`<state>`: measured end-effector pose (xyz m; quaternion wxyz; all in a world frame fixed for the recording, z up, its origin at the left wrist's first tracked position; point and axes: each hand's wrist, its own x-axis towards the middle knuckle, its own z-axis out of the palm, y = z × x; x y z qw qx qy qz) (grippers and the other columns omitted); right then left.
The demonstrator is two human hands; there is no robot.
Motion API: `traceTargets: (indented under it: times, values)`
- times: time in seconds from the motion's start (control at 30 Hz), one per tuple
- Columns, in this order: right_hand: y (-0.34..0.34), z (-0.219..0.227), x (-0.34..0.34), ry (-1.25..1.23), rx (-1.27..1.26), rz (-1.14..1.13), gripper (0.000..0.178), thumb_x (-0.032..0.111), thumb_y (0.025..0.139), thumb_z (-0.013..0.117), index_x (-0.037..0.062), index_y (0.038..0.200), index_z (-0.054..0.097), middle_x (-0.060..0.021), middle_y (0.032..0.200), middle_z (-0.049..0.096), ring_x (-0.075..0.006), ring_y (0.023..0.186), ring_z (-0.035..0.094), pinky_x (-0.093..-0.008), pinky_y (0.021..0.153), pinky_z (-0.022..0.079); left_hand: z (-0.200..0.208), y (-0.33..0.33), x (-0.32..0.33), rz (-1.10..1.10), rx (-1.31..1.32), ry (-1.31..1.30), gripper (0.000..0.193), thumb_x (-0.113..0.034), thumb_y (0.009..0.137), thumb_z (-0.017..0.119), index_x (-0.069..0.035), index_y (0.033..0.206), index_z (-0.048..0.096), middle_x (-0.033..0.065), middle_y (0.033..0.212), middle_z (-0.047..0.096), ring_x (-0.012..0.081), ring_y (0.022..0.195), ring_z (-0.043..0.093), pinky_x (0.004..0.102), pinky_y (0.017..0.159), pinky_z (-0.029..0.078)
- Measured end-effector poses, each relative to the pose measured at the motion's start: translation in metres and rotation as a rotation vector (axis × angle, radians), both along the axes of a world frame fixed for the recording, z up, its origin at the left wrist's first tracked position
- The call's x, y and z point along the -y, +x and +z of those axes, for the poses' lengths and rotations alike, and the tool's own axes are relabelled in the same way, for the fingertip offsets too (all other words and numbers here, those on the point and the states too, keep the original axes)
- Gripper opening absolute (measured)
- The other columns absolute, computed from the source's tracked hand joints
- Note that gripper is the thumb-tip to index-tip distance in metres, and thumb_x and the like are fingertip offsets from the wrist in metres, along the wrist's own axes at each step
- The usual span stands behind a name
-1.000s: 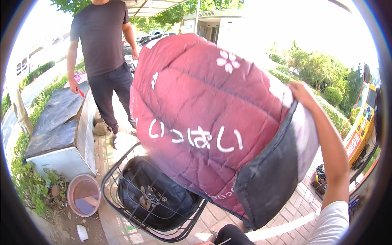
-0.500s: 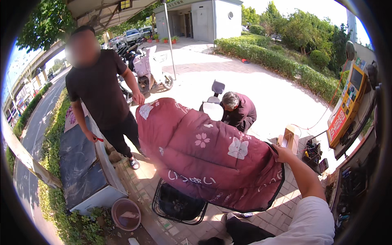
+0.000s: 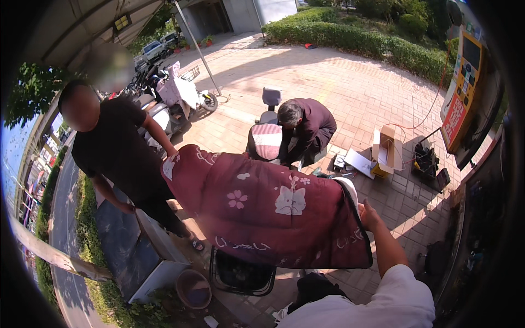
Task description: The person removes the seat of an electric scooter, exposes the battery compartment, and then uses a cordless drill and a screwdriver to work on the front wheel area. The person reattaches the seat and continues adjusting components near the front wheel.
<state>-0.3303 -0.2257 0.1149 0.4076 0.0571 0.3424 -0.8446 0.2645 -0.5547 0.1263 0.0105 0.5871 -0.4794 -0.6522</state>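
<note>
A quilted maroon cover (image 3: 257, 202) with pale cat and flower prints and a dark edging is stretched out before me. My right hand (image 3: 372, 217) grips its right edge, thumb up, with the fingers partly hidden behind the cloth. At the far left corner, another person's hand (image 3: 170, 151) has hold of the same cover. That person (image 3: 112, 128) stands in a black T-shirt, the other arm hanging low. Below the cover's front edge shows a black-framed seat or chair (image 3: 243, 273). My left hand is out of sight.
A crouching person (image 3: 313, 128) works beside a scooter with a striped seat (image 3: 266, 142). An open cardboard box (image 3: 386, 150) and a tool crate (image 3: 429, 167) stand on the paving at right. A brown basin (image 3: 193, 290) sits near a dark-topped low cabinet (image 3: 123, 249).
My view has tilted and shifted, bringing more paving and the striped seat into sight. The cover's right end hangs lower and straighter. Both of us keep hold of it.
</note>
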Motion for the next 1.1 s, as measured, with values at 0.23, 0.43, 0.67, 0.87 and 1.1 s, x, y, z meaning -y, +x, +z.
traceTargets:
  times: [0.23,0.43,0.67,0.87,1.1]
  values:
    - [0.095,-0.125,0.009,0.711,0.312,-0.152,0.06,0.058,0.095,0.046,0.0104,0.131,0.049,-0.0118,0.101,0.064,-0.0282,0.092,0.063,-0.0507,0.091,0.048,0.006,-0.035,0.014,0.009,0.055,0.012,0.036,-0.028,0.092,0.057,-0.011,0.123,0.05,0.0145,0.117,0.047,0.0259,0.091,0.055,0.0407,0.077,0.045]
    - [0.068,-0.099,0.064,0.581,0.138,0.294,0.059,0.057,0.095,0.046,0.0102,0.131,0.049,-0.0118,0.101,0.064,-0.0282,0.091,0.063,-0.0506,0.091,0.048,0.006,-0.015,0.017,0.014,0.064,0.027,0.03,-0.027,0.093,0.057,-0.011,0.117,0.051,0.0123,0.11,0.047,0.0238,0.086,0.053,0.0392,0.073,0.043]
    - [0.027,-0.069,0.146,0.585,-0.042,0.299,0.058,0.056,0.095,0.047,0.01,0.13,0.049,-0.0117,0.1,0.064,-0.0281,0.091,0.063,-0.0506,0.09,0.048,0.003,-0.038,0.027,0.05,0.069,0.022,0.024,-0.027,0.094,0.056,-0.011,0.111,0.052,0.0098,0.101,0.047,0.0213,0.08,0.051,0.0374,0.068,0.041]
    - [0.033,-0.055,0.177,0.66,-0.119,0.27,0.057,0.055,0.095,0.047,0.0098,0.13,0.049,-0.0117,0.099,0.064,-0.0281,0.09,0.062,-0.0506,0.09,0.048,-0.007,0.004,0.024,0.128,-0.031,-0.016,0.02,-0.027,0.094,0.056,-0.011,0.105,0.053,0.0076,0.094,0.048,0.0192,0.075,0.05,0.0359,0.063,0.04]
    - [0.023,-0.053,0.164,0.738,-0.184,0.239,0.057,0.055,0.095,0.048,0.0096,0.129,0.05,-0.0116,0.099,0.064,-0.028,0.09,0.062,-0.0506,0.089,0.049,-0.036,-0.019,0.012,0.213,-0.04,0.051,0.016,-0.027,0.095,0.055,-0.011,0.099,0.054,0.005,0.085,0.048,0.0167,0.068,0.048,0.0341,0.058,0.038]
